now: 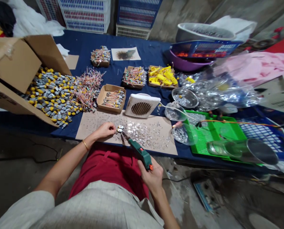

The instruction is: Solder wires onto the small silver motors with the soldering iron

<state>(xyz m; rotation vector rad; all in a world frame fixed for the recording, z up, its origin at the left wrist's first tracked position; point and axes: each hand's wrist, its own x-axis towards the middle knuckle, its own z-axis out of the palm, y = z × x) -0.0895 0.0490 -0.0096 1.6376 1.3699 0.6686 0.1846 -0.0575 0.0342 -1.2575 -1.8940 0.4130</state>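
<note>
My right hand (153, 171) grips a green soldering gun (140, 151) with a red button. Its dark tip points up and left, reaching the small grey motors (120, 128) on the cardboard sheet (91, 124). My left hand (106, 129) rests on the sheet just left of these motors, fingers pinched together. What lies between those fingertips is too small to make out. Many tiny metal pieces (142, 133) are scattered over the sheet, right of the motors.
A carton (15, 63) spills grey-and-yellow motors (51, 95) at left. Behind the sheet stand a boxy vented fan (142, 106) and a cardboard tray (110, 108) of wired motors. Plastic bowls (183, 133), a green basket (213, 127) and a clear jug (261, 151) stand at right.
</note>
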